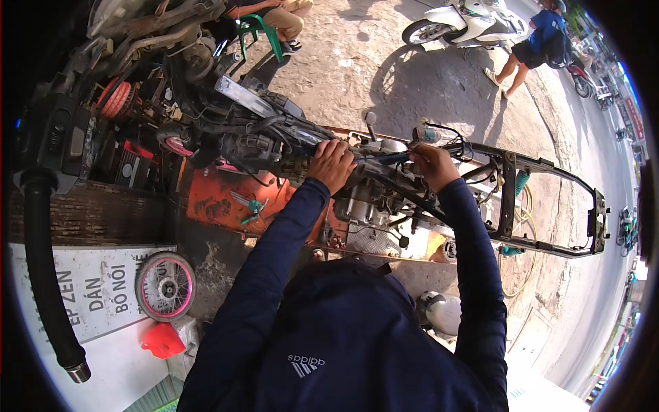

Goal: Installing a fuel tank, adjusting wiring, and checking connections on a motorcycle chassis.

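Curling left fingers (pixel 338 148) over motorcycle frame (pixel 509 187); right fingers (pixel 420 155) at blue cable (pixel 392 158); grips unclear.

Harsh daylight | glare on pavement (pixel 549 288) | hard shadows | rim black, bowed | far road (pixel 603 151) apparently soft

Dark-sleeved arms (pixel 271 257) reach forward, left hand (pixel 332 165) palm down, right hand (pixel 434 167) curled, seemingly pinching.

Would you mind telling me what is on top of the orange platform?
On the orange platform, a metal tool with a green part is visible. The motorcycle frame and left forearm cover other areas; what lies beneath them cannot be seen.
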Tool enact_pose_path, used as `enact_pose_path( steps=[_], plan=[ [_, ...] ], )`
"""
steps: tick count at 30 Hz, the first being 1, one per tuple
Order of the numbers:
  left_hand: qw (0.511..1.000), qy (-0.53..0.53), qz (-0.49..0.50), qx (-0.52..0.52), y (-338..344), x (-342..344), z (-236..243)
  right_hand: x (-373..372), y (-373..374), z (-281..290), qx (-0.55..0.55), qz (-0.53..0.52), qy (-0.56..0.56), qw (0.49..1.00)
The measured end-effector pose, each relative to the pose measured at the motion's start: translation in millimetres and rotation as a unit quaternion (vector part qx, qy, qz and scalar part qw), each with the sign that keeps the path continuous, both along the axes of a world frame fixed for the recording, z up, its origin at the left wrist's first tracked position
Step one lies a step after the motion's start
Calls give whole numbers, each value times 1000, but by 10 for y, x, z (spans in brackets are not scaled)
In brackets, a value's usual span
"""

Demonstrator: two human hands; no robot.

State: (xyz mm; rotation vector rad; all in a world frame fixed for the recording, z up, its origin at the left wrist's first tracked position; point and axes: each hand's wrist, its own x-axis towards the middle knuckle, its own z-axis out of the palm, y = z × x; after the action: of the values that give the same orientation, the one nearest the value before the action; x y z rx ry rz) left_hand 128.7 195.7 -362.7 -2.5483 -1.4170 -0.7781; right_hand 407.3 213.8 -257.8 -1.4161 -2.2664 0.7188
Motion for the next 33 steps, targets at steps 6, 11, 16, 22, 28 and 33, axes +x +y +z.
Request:
enact_pose_path(
  steps=[6, 11, 16, 22, 28, 33],
  plan=[
    [999, 36, 0, 16, -20, -36, 16, 134, 161, 163, -99, 144, -111, 978],
    [995, 49, 66, -50, -132, 175, 42, 81, 118, -116, 84, 39, -309, 947],
    [985, 111, 120, -63, -271, 421, 130, -4, 133, -257, 164, 37, -380, 909],
    [753, -540, 296, -232, -852, -240, -352, -116, -632, -12, 251, -90, -85, 960],
    [489, -837, 199, -142, -454, -1500, -1033, -574, -1795, -638, 79, -27, 133, 988],
    [506, -774, 245, -292, -270, -1239, -928, -430, -2313, -1372, -145, -22, 104, 984]
  ],
)
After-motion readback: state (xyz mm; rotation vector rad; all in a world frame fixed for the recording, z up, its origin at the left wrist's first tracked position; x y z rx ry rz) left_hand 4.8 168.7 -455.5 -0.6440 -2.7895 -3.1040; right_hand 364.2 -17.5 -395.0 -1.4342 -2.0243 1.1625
